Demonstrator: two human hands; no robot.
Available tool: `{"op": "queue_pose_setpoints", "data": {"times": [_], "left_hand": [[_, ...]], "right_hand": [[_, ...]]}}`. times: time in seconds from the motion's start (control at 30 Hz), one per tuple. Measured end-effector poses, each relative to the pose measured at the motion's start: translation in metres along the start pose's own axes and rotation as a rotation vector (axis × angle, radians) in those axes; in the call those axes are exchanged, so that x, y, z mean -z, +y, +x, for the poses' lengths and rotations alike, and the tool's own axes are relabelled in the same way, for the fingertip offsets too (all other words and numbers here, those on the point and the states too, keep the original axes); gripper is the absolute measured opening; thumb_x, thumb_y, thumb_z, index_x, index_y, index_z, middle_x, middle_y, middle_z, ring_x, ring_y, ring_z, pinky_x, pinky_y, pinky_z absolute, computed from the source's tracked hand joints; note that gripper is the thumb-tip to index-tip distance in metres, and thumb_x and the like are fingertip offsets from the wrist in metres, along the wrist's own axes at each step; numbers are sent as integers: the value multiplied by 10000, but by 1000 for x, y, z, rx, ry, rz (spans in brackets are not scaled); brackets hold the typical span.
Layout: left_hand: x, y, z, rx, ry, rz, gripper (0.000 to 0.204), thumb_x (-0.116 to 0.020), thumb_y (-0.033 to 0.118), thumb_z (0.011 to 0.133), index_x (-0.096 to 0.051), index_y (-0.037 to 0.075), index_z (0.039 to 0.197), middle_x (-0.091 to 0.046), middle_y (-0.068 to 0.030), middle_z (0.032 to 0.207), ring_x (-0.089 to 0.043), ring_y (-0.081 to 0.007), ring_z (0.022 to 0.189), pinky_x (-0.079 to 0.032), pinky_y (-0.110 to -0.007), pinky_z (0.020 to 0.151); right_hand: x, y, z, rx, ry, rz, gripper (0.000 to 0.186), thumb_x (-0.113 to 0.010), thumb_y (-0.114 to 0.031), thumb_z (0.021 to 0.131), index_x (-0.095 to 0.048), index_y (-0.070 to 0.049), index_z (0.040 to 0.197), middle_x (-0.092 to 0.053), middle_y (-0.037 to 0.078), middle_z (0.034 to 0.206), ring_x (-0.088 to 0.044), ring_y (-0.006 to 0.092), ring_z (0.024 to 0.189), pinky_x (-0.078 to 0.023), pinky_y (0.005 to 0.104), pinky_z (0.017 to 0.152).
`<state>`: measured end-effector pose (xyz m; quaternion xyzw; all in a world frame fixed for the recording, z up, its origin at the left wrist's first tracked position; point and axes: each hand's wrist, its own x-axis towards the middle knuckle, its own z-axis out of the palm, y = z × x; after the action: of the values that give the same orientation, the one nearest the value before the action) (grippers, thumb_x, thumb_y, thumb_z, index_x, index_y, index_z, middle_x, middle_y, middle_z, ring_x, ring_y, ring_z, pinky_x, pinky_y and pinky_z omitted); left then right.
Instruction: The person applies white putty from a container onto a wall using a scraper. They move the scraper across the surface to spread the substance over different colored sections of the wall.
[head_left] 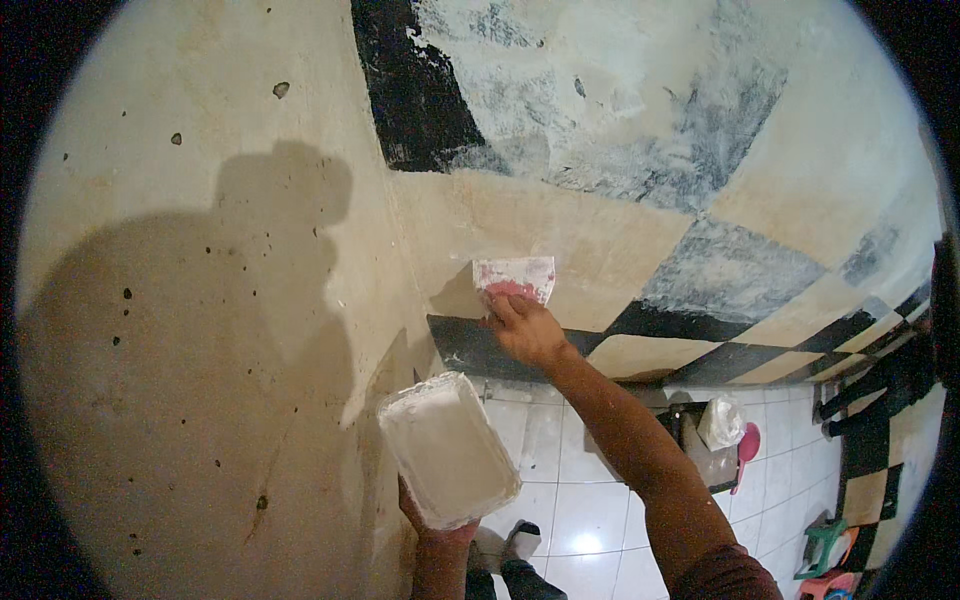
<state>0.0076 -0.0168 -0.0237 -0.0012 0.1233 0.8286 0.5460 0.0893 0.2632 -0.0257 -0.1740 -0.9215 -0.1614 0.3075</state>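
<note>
Scraper (517, 271): was clasped in right hand (527, 328), beyond left hand (452, 535); seemed light, thin, fairly stiff, best gripped by its tapered end. Smeared tray (423, 387): was supported from beneath by left hand.

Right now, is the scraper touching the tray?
Apart. The head view shows wall between the scraper in the right hand and the tray below.

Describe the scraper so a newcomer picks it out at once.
Face the checkered wall and find the right hand in front of it. That hand holds the scraper: a flat whitish blade marked with pink, unlike the larger rectangular tray in the left hand.
</note>
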Motion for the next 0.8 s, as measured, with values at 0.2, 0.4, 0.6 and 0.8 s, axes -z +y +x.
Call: {"op": "queue_pose_setpoints", "data": {"times": [0.2, 0.4, 0.6, 0.8], "left_hand": [[7, 6, -4, -24, 27, 15, 649, -488, 516, 956, -401, 134, 1474, -502, -136, 1429, -516, -357, 1281, -441, -557, 1050], [6, -10, -3, 47, 13, 8, 650, -483, 522, 958, -399, 136, 1474, -503, -136, 1427, -517, -360, 1279, -437, -559, 1053], [13, 7, -10, -4, 48, 5, 651, -479, 528, 960, -397, 138, 1474, -504, -136, 1426, -519, -362, 1276, -433, -562, 1055], [-2, 2, -7, 13, 26, 0, 651, -474, 535, 962, -395, 140, 1474, -505, -136, 1424, -521, -365, 1273, -429, -564, 1058]], "right_hand": [[17, -12, 38, 73, 153, -43, 327, -650, -189, 834, -655, -54, 1131, -590, 88, 1183, -605, 252, 1027, -572, 391, 740], [-92, 13, -58, -225, -196, 59, 414, -627, -275, 876, -620, -27, 1208, -550, 150, 1259, -525, 354, 1220, -406, 443, 1089], [27, -23, 61, -54, 165, 60, 271, -663, -227, 826, -678, -45, 1025, -606, 115, 1114, -601, 304, 1108, -522, 390, 937], [62, 23, 102, -242, 116, -28, 196, -666, -191, 804, -686, -97, 974, -589, 101, 1205, -632, 301, 1032, -552, 394, 862]]}}
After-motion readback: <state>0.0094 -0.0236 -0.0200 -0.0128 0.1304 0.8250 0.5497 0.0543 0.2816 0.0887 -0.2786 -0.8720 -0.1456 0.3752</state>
